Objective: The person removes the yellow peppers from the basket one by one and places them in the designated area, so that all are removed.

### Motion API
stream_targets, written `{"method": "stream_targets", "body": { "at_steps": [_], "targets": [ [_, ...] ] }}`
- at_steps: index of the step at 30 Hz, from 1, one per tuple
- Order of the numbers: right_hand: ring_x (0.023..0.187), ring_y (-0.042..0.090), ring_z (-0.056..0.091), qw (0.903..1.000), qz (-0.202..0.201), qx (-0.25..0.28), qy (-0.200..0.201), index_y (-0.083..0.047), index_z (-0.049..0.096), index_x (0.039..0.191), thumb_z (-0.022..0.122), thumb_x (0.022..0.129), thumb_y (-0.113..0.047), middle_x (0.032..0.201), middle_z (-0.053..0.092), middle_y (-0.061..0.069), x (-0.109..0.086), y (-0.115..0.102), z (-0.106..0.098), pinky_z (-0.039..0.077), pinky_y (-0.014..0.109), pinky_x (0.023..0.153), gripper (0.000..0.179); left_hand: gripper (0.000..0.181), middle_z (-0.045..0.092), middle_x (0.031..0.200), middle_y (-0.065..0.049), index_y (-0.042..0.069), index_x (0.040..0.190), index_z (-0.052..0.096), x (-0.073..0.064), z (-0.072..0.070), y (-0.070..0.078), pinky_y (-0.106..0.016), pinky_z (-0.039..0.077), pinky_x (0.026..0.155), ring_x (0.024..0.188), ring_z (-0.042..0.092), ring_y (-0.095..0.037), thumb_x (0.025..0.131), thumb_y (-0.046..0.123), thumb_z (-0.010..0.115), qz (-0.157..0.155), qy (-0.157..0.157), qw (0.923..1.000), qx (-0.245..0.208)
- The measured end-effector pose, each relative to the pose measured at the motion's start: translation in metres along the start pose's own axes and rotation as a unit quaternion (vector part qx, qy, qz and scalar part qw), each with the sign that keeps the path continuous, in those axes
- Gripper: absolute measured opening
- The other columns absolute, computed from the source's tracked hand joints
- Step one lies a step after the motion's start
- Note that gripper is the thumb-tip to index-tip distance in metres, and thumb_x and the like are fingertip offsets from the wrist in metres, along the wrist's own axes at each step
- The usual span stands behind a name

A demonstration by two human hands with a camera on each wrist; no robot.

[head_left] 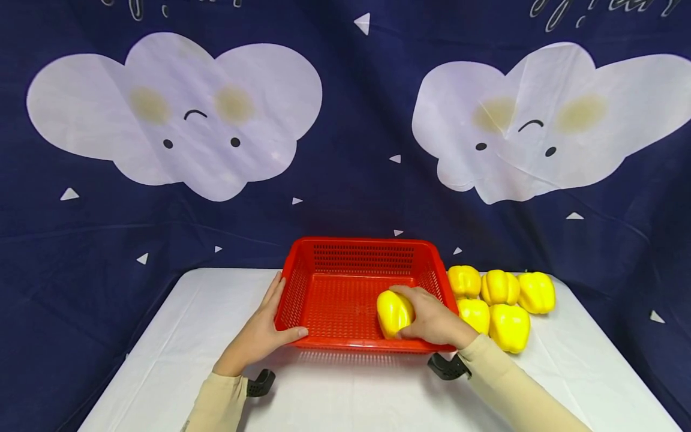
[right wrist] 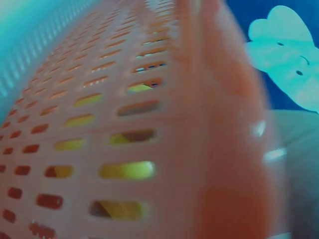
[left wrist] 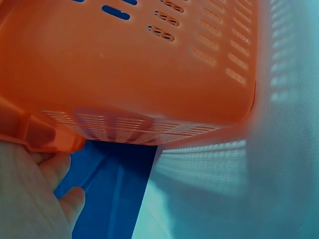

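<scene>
My right hand [head_left: 434,321] grips a yellow bell pepper [head_left: 392,313] inside the red plastic basket [head_left: 364,344], at its front right part. Thumb and fingers lie on either side of the pepper. At the basket's front left corner, my left hand [head_left: 264,330] rests with spread fingers along the outer left side and the thumb on the front rim. The left wrist view has the fingers of this left hand [left wrist: 35,191] by the rim, beside the basket wall [left wrist: 124,74]. Through the slotted wall [right wrist: 109,149] in the right wrist view, yellow patches of the pepper [right wrist: 127,170] show.
Several more yellow bell peppers [head_left: 510,327] sit in two rows just right of the basket, close to its right wall. A white cloth covers the table [head_left: 345,396]. Behind it hangs a dark blue curtain [head_left: 367,120] with cloud prints.
</scene>
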State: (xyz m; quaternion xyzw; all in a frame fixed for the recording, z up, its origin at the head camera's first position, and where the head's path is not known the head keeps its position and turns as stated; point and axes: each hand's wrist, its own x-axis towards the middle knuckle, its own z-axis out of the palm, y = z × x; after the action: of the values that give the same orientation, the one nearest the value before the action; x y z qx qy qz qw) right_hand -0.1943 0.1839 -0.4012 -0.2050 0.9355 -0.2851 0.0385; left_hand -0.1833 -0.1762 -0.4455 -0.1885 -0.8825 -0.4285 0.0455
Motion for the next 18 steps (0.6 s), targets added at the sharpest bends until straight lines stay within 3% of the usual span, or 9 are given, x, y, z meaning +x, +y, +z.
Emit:
{"method": "stream_targets", "body": {
  "at_steps": [11, 18],
  "targets": [
    [0.129, 0.036, 0.046, 0.9994, 0.0, 0.027, 0.021, -0.017, 0.048, 0.148, 0.091, 0.072, -0.026, 0.141, 0.053, 0.012, -0.011, 0.004, -0.012, 0.045, 0.059, 0.102, 0.088, 0.114, -0.002, 0.169, -0.002, 0.002, 0.161, 0.01, 0.0, 0.001, 0.0, -0.067, 0.033, 0.109, 0.148, 0.024, -0.041, 0.081, 0.039, 0.082, 0.003, -0.002, 1.0, -0.002],
    [0.122, 0.033, 0.05, 0.9972, -0.005, 0.06, 0.045, -0.017, 0.047, 0.149, 0.091, 0.073, -0.023, 0.143, 0.051, 0.011, -0.02, 0.005, -0.023, 0.048, 0.057, 0.098, 0.088, 0.114, 0.0, 0.169, -0.006, 0.003, 0.161, 0.01, 0.002, 0.0, -0.001, -0.067, 0.034, 0.108, 0.147, 0.025, -0.043, 0.081, 0.041, 0.082, 0.003, 0.001, 1.0, 0.003]
  ]
}}
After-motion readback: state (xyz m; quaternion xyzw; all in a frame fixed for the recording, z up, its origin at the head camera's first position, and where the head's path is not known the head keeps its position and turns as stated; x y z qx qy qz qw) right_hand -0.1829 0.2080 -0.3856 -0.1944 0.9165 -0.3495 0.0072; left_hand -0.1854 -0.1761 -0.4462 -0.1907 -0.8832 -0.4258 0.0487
